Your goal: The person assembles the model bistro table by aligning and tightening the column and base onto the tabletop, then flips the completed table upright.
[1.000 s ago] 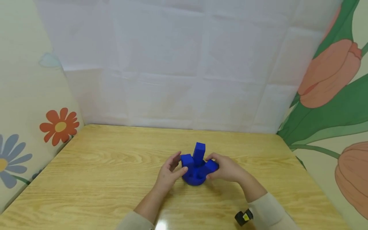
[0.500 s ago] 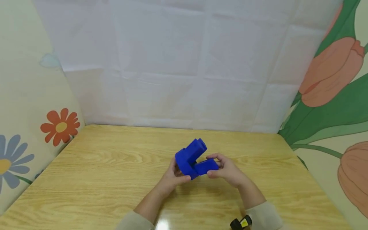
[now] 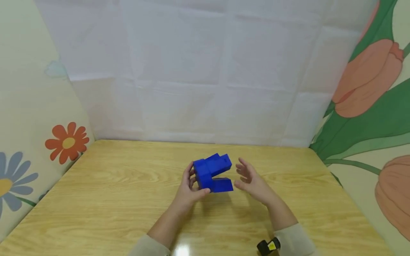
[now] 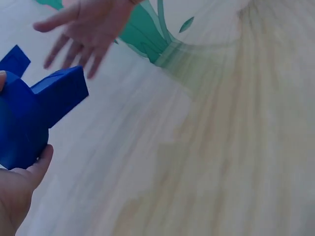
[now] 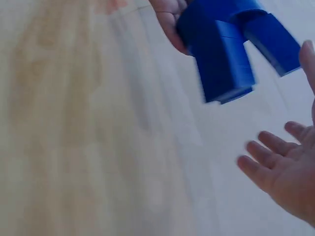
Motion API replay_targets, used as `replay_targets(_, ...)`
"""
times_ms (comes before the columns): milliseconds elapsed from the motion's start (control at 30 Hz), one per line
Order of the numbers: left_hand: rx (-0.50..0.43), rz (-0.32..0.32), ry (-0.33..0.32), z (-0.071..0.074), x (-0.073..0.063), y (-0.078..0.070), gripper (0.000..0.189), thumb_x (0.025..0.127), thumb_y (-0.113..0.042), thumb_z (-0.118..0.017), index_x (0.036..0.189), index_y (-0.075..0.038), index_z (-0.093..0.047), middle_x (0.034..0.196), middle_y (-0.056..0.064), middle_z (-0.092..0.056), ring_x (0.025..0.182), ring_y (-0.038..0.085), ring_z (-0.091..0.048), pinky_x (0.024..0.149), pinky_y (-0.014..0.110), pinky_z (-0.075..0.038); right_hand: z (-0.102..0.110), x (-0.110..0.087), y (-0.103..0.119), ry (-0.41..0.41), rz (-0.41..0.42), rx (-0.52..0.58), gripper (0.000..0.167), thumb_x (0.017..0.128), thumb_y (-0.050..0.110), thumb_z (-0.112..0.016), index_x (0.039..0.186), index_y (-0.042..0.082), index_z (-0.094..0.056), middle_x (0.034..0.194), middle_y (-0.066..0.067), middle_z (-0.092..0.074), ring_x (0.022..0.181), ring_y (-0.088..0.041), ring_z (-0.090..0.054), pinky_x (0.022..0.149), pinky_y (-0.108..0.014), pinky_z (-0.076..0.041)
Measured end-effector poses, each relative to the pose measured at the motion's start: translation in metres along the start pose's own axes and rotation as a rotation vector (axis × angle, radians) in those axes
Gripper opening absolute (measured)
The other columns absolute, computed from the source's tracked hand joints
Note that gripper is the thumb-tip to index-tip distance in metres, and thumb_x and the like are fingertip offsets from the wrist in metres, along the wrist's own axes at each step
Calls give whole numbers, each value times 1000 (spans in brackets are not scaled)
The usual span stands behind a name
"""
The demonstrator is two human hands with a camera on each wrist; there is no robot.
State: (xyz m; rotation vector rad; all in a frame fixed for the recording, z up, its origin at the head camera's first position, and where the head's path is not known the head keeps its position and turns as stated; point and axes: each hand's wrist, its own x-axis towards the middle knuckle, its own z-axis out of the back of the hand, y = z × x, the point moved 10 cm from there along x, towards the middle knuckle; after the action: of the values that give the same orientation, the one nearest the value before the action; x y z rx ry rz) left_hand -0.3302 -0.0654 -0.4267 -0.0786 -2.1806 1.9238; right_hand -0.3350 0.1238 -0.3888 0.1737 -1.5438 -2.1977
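Note:
My left hand (image 3: 187, 195) grips a blue round base (image 3: 201, 174) by its edge, thumb at the near side and fingers behind. Rectangular blue blocks (image 3: 217, 164) stick out of its face, pointing right and tilted on their side. Another flat blue block (image 3: 222, 185) juts out lower down. My right hand (image 3: 255, 185) stays apart, just right of the block ends, holding nothing. In the right wrist view its fingers (image 5: 268, 152) are spread and do not touch the blue piece. The left wrist view shows the base (image 4: 22, 123) resting against the left thumb and palm.
A wood-grain table (image 3: 128, 192) lies beneath both hands. A black item with a yellow label (image 3: 268, 246) is at the right sleeve. A white sheet (image 3: 179, 71) hangs behind, with flower-patterned cloth (image 3: 384, 89) at the sides.
The left hand has taken hold of the base, lifting and turning it so the blocks point right instead of up. The right hand has let go of a block and drawn slightly right.

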Motion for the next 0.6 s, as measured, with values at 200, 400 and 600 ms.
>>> replay_targets(200,295,21,-23,1,5,-11,107,74,-16,-82,157,-17,-15,159,20,-22,141,44,-30,111,60,-34,8,4,55,-98,114,-312,81,90,31,-71,156,17,-25,161,-13,-26,147,-41,-24,111,-68,-26)
replay_targets(400,582,-26,67,-11,12,-31,110,69,-26,-84,157,-14,-20,157,20,-26,135,45,-40,103,62,-42,-22,18,59,111,71,-356,87,89,41,-70,157,15,-22,160,-12,-28,146,-36,-30,112,-59,-35)
replay_targets(600,641,-39,109,-14,20,-43,108,71,-27,-83,157,-10,-18,157,21,-27,134,45,-41,101,62,-44,-20,25,35,20,1,-230,90,83,35,-78,155,14,-28,157,-15,-35,139,-39,-40,108,-56,-40)
